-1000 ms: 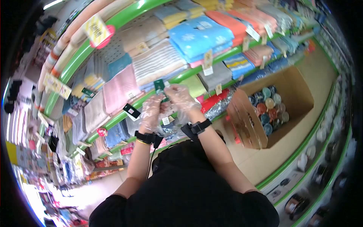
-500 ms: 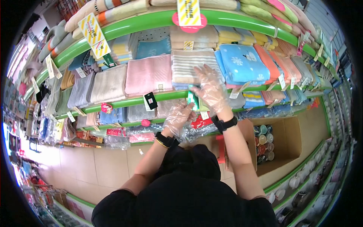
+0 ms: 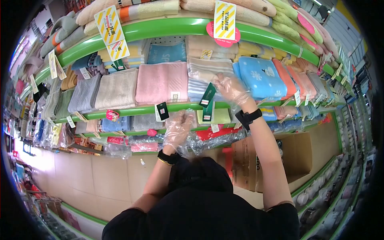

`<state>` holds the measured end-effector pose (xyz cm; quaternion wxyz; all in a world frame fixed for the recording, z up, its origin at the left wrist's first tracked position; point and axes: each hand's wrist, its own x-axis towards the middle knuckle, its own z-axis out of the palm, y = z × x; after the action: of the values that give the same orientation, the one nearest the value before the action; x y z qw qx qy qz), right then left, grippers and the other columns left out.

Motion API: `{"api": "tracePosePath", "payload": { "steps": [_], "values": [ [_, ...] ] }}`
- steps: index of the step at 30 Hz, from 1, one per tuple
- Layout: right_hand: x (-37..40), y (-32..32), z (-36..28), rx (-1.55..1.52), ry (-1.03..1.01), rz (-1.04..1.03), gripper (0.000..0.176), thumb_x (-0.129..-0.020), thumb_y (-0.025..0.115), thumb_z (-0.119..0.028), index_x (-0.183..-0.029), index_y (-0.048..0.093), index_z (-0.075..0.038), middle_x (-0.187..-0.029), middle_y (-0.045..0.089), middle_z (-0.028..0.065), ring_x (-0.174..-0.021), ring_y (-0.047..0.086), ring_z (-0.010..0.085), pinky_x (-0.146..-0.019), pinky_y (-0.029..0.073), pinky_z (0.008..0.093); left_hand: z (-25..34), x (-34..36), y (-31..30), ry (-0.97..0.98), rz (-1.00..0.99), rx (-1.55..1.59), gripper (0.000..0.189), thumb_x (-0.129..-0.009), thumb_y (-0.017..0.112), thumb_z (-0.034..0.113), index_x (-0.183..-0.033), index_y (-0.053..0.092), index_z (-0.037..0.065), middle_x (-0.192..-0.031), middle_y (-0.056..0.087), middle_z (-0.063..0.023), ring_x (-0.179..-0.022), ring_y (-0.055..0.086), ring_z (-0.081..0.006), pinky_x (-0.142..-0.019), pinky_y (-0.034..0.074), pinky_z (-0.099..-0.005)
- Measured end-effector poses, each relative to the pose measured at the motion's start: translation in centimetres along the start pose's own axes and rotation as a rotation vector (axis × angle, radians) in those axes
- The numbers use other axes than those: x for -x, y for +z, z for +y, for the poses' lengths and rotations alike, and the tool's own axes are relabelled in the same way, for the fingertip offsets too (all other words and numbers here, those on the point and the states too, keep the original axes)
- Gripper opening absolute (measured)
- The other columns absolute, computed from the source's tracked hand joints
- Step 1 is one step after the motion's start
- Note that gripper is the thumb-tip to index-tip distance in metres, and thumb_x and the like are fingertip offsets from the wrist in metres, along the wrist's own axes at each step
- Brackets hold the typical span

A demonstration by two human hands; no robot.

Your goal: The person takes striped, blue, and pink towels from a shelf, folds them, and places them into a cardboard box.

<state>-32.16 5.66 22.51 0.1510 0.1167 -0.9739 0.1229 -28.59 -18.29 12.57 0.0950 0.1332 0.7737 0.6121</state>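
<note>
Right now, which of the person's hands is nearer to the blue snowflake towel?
Right. The right hand is just beside the blue snowflake towel, at its left edge; the left hand is lower, below the green shelf rail, clearly apart.

A pink towel (image 3: 162, 82) lies folded on the middle shelf, with a beige towel (image 3: 116, 88) just to its left and a grey towel (image 3: 84, 94) beyond that. Further right sits a blue towel (image 3: 260, 78) with snowflakes, then orange towels (image 3: 288, 78). A black tag (image 3: 162, 111) hangs on the green rail (image 3: 132, 110) under the pink towel, and a red sticker (image 3: 113, 115) is fixed further left. Two yellow striped signs (image 3: 112, 32) (image 3: 225, 15) hang from the upper rail (image 3: 160, 27), below rolled towels (image 3: 148, 8). A cardboard box (image 3: 296, 158) stands on the tiled floor (image 3: 104, 176). Cups (image 3: 316, 192) line the shelves at lower right.
</note>
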Motion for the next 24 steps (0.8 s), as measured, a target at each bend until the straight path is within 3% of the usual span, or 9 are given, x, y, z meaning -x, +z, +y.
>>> {"api": "tracePosePath", "payload": {
  "steps": [1, 7, 13, 14, 17, 19, 20, 22, 24],
  "values": [
    [-0.4, -0.2, 0.2, 0.003, -0.001, 0.001, 0.038, -0.092, 0.049, -0.033, -0.104, 0.053, 0.003, -0.071, 0.059, 0.0268, -0.07, 0.059, 0.044, -0.063, 0.045, 0.0502, 0.5, 0.0, -0.5, 0.084, 0.117, -0.081, 0.029, -0.091, 0.057, 0.024, -0.103, 0.057, -0.002, -0.072, 0.061, -0.0126, -0.065, 0.06, -0.0183, -0.059, 0.045, -0.0345],
    [0.4, 0.1, -0.8, 0.039, 0.053, -0.002, 0.036, -0.093, 0.047, -0.033, -0.106, 0.052, 0.001, -0.079, 0.061, 0.0266, -0.075, 0.059, 0.0452, -0.064, 0.045, 0.0521, 1.6, -0.1, -1.4, 0.101, 0.144, 0.161, 0.023, -0.091, 0.058, 0.021, -0.094, 0.059, -0.002, -0.07, 0.058, -0.0082, -0.062, 0.048, -0.0112, -0.057, 0.041, -0.0303],
    [1.6, 2.1, -0.7, 0.034, 0.019, -0.005, 0.033, -0.096, 0.043, -0.031, -0.114, 0.049, -0.004, -0.078, 0.062, 0.0245, -0.071, 0.06, 0.0456, -0.061, 0.047, 0.0529, 0.5, -0.8, -1.3, 0.144, 0.11, 0.222, 0.026, -0.094, 0.056, 0.022, -0.106, 0.061, 0.0, -0.083, 0.065, -0.0061, -0.073, 0.056, -0.0112, -0.065, 0.046, -0.029],
    [1.8, 2.1, -0.7, 0.034, 0.022, -0.001, 0.033, -0.096, 0.043, -0.031, -0.114, 0.049, -0.004, -0.078, 0.062, 0.0245, -0.071, 0.06, 0.0456, -0.061, 0.047, 0.0529, 0.3, -0.9, -1.3, 0.157, 0.115, 0.197, 0.028, -0.094, 0.055, 0.021, -0.113, 0.059, 0.0, -0.093, 0.064, -0.0074, -0.082, 0.057, -0.0121, -0.072, 0.047, -0.029],
    [2.3, 2.0, -1.2, 0.079, 0.13, -0.144, 0.035, -0.095, 0.047, -0.028, -0.122, 0.047, -0.006, -0.093, 0.062, 0.0262, -0.087, 0.06, 0.0448, -0.075, 0.049, 0.0505, 0.8, -0.9, -0.8, 0.18, 0.114, 0.3, 0.035, -0.094, 0.054, 0.019, -0.124, 0.053, 0.0, -0.112, 0.061, -0.0098, -0.101, 0.056, -0.0144, -0.086, 0.045, -0.0295],
    [2.8, 2.9, -0.8, 0.02, -0.194, 0.168, 0.051, -0.089, 0.057, -0.028, -0.133, 0.04, -0.008, -0.121, 0.054, 0.0258, -0.112, 0.051, 0.0425, -0.096, 0.042, 0.0477, 2.0, -0.7, -0.7, 0.189, 0.112, 0.428, 0.038, -0.095, 0.053, 0.018, -0.129, 0.049, 0.001, -0.121, 0.057, -0.0109, -0.11, 0.053, -0.0156, -0.093, 0.043, -0.03],
    [3.4, 3.1, -0.6, 0.019, -0.195, 0.167, 0.051, -0.089, 0.057, -0.028, -0.133, 0.04, -0.008, -0.121, 0.054, 0.0258, -0.112, 0.051, 0.0425, -0.096, 0.042, 0.0477, 2.8, -0.6, -0.8, 0.192, 0.064, 0.393, 0.041, -0.095, 0.052, 0.017, -0.132, 0.045, 0.001, -0.127, 0.053, -0.0113, -0.115, 0.049, -0.0164, -0.097, 0.04, -0.03],
    [4.3, 1.6, -2.4, 0.082, -0.044, -0.038, 0.071, -0.082, 0.066, -0.028, -0.141, 0.032, -0.009, -0.142, 0.037, 0.0218, -0.131, 0.035, 0.0391, -0.11, 0.027, 0.0445, 3.0, -0.7, -0.6, 0.199, 0.021, 0.357, 0.044, -0.095, 0.051, 0.016, -0.135, 0.041, 0.001, -0.132, 0.049, -0.0116, -0.12, 0.046, -0.0172, -0.101, 0.036, -0.03],
    [4.3, 1.3, -2.1, 0.071, -0.058, -0.056, 0.074, -0.079, 0.068, -0.027, -0.141, 0.031, -0.009, -0.143, 0.035, 0.0215, -0.132, 0.033, 0.0384, -0.111, 0.026, 0.0443, 2.6, -1.2, -0.2, 0.283, 0.031, 0.329, 0.045, -0.096, 0.049, 0.016, -0.136, 0.039, 0.0, -0.134, 0.048, -0.0144, -0.121, 0.046, -0.0208, -0.102, 0.036, -0.0329]
  ]
}}
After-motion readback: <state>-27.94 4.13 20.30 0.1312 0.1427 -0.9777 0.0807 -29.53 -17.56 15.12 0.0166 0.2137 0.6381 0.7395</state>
